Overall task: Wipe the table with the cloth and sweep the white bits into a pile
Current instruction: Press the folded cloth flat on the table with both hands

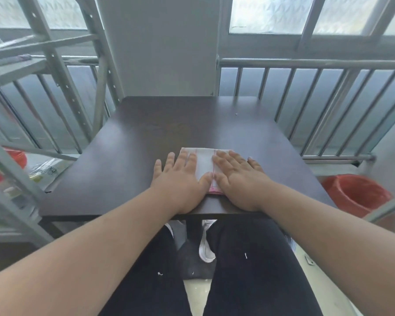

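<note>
A folded white cloth with pink stripes and a pink near edge lies flat on the dark brown table, close to its front edge. My left hand rests palm down on the cloth's left part, fingers spread. My right hand presses flat on its right part, fingers spread as well. Both thumbs meet near the cloth's near edge. One small white bit lies far back on the table's right side. A few white bits cling to my dark trousers below the table.
A metal railing runs behind and to the right of the table. A red bucket stands on the floor at the right. Left of the table are a grey metal frame, a plastic bag and red containers.
</note>
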Available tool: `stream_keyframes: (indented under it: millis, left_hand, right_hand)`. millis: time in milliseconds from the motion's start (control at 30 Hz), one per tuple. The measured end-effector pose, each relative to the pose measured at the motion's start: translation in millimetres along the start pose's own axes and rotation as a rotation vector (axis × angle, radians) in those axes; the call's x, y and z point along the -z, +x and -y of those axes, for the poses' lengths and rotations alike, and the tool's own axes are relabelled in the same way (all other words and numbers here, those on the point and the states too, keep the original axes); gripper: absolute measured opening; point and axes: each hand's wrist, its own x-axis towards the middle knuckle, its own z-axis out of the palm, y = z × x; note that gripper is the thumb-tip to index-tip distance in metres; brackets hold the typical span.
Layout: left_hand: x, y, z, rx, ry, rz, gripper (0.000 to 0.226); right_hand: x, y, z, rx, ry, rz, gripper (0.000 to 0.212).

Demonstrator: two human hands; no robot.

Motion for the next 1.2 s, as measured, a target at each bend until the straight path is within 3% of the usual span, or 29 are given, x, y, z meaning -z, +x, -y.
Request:
stream_keyframes:
  millis: [300,567,833,1200]
  left_hand:
    - [-8,-46,-17,0.009,0.044,-0.018,0.084]
    - [3,-13,-19,-0.022,0.045,0.051,0.085]
    - [8,114,-28,-0.039,0.053,0.07,0.085]
    - [15,356,-29,-0.01,0.076,0.048,0.083]
  right_hand:
    - [-6,-46,4,0.027,-0.01,0.02,0.063]
    - [4,-23,-8,0.0,-0.009,0.063,0.063]
    - [20,85,-65,-0.075,0.006,0.062,0.064]
    - [52,298,-155,-0.15,-0.007,0.023,0.06]
